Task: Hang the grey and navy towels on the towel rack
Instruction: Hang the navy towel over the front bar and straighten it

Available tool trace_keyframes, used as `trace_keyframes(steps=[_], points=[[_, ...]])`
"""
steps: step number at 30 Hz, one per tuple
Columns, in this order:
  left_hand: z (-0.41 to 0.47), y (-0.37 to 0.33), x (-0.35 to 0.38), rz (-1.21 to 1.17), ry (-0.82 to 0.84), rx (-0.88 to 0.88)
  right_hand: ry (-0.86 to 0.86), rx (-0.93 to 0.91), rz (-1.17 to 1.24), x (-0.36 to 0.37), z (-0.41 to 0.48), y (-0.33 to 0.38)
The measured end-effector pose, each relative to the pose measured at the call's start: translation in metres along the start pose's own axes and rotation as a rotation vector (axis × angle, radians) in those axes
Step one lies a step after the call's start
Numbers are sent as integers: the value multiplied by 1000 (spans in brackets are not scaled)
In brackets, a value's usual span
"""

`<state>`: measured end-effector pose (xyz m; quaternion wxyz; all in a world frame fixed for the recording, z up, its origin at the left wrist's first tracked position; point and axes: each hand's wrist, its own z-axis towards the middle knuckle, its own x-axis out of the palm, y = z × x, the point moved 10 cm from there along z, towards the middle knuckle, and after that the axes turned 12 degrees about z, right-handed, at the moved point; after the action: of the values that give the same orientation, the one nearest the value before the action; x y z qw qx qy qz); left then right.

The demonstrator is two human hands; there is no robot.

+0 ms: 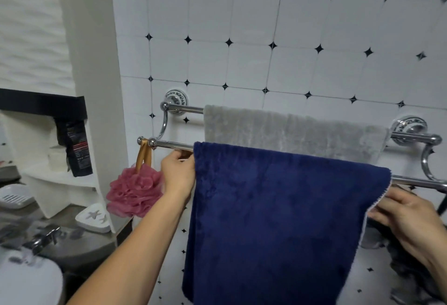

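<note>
A chrome double towel rack point(174, 145) is fixed to the tiled wall. The grey towel point(290, 130) hangs over its back bar. The navy towel point(278, 213) is draped over the front bar and hangs down long. My left hand point(177, 174) grips the navy towel's left edge just under the front bar. My right hand point(408, 217) pinches the towel's right edge, a little below the bar.
A pink bath pouf point(135, 191) hangs by a gold ribbon from the rack's left end. To the left are white corner shelves point(60, 179) with a dark sachet point(77, 150), soap dishes point(93, 217) and a tap point(43, 239). Dark items sit low at the right.
</note>
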<state>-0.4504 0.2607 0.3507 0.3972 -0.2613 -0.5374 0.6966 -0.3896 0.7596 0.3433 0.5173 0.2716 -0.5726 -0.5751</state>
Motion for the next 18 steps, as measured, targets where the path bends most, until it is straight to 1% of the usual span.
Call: trace_keyframes(steps=[1,2,3,5,6,8,9,11,12,13,14,16,18], points=[[-5,5,-4,0,-58,-15,-41,-26,22,-4,-4,3],[-11,9,-5,-30,-73,-20,-95,-60,44,-10,-8,7],[-19,10,-2,-88,-30,-20,-151,-100,66,-16,-13,11],[-34,6,14,-220,150,-42,-243,-208,64,-23,-25,24],[-39,3,20,-272,224,-64,-274,-287,23,-23,-31,33],[-42,-2,25,-306,334,-100,-287,-417,-108,-16,-42,50],[-41,-3,26,-306,394,-120,-277,-427,-196,-11,-42,55],[-41,-7,25,-347,540,-143,-263,-345,-321,-7,-37,52],[-43,-10,25,-369,615,-146,-239,-266,-312,-5,-32,43],[-46,-13,24,-335,676,-133,-213,-184,-261,-3,-29,32],[-51,-12,24,-241,721,-98,-186,-124,-204,0,-28,21],[-64,-7,27,-82,752,-86,-112,-67,-134,11,-30,5],[-69,0,26,-65,718,-137,-58,-37,-99,17,-34,-3]])
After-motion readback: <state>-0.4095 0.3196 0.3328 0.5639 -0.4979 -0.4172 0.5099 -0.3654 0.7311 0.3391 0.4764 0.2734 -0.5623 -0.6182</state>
